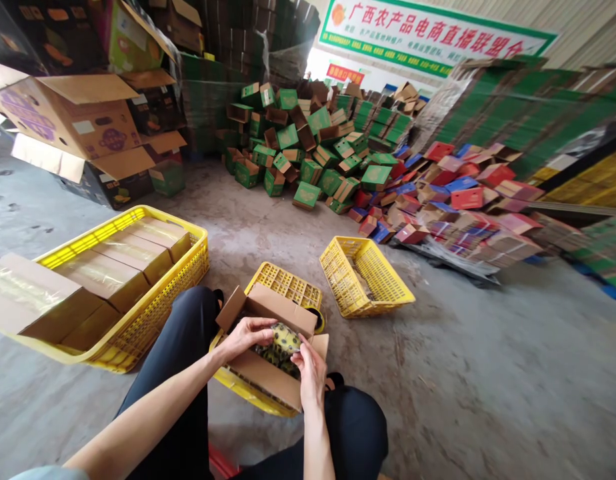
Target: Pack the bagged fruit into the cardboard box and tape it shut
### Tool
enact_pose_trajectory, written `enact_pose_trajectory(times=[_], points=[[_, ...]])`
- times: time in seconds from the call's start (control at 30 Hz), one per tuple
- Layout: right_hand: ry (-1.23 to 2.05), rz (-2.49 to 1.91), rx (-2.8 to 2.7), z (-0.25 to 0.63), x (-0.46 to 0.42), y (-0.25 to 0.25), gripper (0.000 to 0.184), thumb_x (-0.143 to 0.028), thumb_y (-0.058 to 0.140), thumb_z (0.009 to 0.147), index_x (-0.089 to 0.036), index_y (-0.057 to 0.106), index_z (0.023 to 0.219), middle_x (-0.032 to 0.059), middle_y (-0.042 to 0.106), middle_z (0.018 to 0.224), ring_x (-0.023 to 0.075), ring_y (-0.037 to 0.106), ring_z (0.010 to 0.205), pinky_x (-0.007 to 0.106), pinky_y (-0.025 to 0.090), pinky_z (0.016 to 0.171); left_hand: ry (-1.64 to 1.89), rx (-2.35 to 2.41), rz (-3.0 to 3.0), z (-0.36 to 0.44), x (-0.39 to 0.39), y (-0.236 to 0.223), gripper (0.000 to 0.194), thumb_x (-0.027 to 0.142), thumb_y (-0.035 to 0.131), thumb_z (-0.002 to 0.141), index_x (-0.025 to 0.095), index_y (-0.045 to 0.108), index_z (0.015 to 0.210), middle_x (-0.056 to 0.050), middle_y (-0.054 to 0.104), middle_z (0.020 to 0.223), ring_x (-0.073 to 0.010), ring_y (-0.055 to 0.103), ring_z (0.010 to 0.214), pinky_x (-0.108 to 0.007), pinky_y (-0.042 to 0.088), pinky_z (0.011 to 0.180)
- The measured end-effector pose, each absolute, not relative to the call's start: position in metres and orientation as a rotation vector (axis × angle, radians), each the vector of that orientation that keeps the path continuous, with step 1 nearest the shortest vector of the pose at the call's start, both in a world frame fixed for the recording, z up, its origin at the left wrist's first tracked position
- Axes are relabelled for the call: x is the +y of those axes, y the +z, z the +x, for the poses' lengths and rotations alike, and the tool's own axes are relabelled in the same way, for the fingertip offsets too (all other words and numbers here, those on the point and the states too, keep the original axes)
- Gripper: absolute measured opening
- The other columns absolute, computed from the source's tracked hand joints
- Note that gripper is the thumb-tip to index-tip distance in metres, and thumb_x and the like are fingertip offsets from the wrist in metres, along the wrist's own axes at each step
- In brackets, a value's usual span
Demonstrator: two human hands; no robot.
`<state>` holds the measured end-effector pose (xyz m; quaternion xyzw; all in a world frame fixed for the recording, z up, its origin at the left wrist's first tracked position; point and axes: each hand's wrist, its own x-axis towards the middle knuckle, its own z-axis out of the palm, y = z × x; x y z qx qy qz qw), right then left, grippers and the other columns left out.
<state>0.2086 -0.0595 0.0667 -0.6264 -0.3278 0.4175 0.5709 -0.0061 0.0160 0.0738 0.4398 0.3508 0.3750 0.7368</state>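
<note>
An open brown cardboard box point(268, 377) sits between my knees on an upturned yellow crate point(283, 283). Above the box's opening I hold a yellow bundle with dark spots point(286, 339), its kind not clear. My left hand point(248, 337) pinches its left end, fingers stretched along the top. The fingertips of my right hand point(311, 367) grip the other end. More dark-and-yellow spotted material point(278, 360) lies below it inside the box, partly hidden by my hands. A roll of tape point(318, 319) rests on the crate, by the box's far right corner.
On my left stands a long yellow crate point(203, 250) holding several closed, taped cardboard boxes point(133, 257). A smaller yellow crate point(368, 273) is ahead to the right. Green boxes point(308, 153) and red and blue boxes point(458, 193) lie heaped farther off.
</note>
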Motion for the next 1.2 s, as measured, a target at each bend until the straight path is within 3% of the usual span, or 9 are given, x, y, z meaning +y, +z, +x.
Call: enact_pose_trajectory(times=[0.13,0.3,0.4,0.6,0.8,1.2], points=[[1.062,-1.416,-0.688,0.207,-0.06,0.07,0.056,-0.06,0.081,0.078,-0.019,0.082,0.116,0.0052,0.078,0.081,0.0184,0.068,0.069,0.03,0.061,0.066,0.884,0.804,1.062,-0.008,0.018,0.077,0.06,0.06,0.085,0.075,0.011,0.082,0.11,-0.01,0.078,0.09,-0.0217,0.069,0.079,-0.033,0.055,0.078],[1.101,-1.391,-0.656,0.202,-0.06,0.079,0.052,-0.062,0.083,0.077,-0.02,0.081,0.107,0.0026,0.075,0.081,0.016,0.067,0.067,0.027,0.06,0.064,0.961,0.841,1.139,-0.008,0.017,0.074,0.055,0.056,0.087,0.075,0.014,0.082,0.109,-0.009,0.079,0.095,-0.0205,0.067,0.079,-0.03,0.053,0.076],[1.112,-1.375,-0.656,0.199,-0.061,0.086,0.046,-0.062,0.084,0.077,-0.022,0.075,0.097,0.0008,0.073,0.079,0.0153,0.067,0.066,0.026,0.06,0.063,1.001,0.867,1.171,-0.008,0.017,0.074,0.051,0.059,0.081,0.079,0.013,0.082,0.1,-0.008,0.076,0.086,-0.0184,0.063,0.075,-0.028,0.05,0.072],[1.219,-1.305,-0.773,0.194,-0.065,0.091,0.044,-0.056,0.089,0.074,-0.024,0.067,0.096,0.0017,0.076,0.085,0.0199,0.075,0.079,0.036,0.064,0.082,1.081,0.993,1.163,-0.012,0.022,0.073,0.05,0.064,0.075,0.083,0.014,0.075,0.08,-0.001,0.063,0.067,-0.0128,0.051,0.063,-0.025,0.039,0.062],[1.163,-1.357,-0.855,0.192,-0.064,0.094,0.041,-0.059,0.086,0.076,-0.025,0.067,0.088,0.0034,0.077,0.09,0.0224,0.076,0.076,0.039,0.065,0.08,1.109,0.972,1.086,-0.01,0.026,0.068,0.05,0.065,0.074,0.083,0.015,0.071,0.082,0.0,0.062,0.069,-0.0121,0.052,0.064,-0.024,0.04,0.064],[1.133,-1.399,-0.754,0.193,-0.062,0.091,0.05,-0.063,0.088,0.07,-0.023,0.067,0.091,0.0007,0.074,0.078,0.0214,0.076,0.068,0.031,0.062,0.065,1.057,0.933,1.072,-0.008,0.028,0.071,0.052,0.066,0.075,0.083,0.014,0.073,0.088,-0.003,0.068,0.077,-0.0136,0.057,0.07,-0.024,0.044,0.068]])
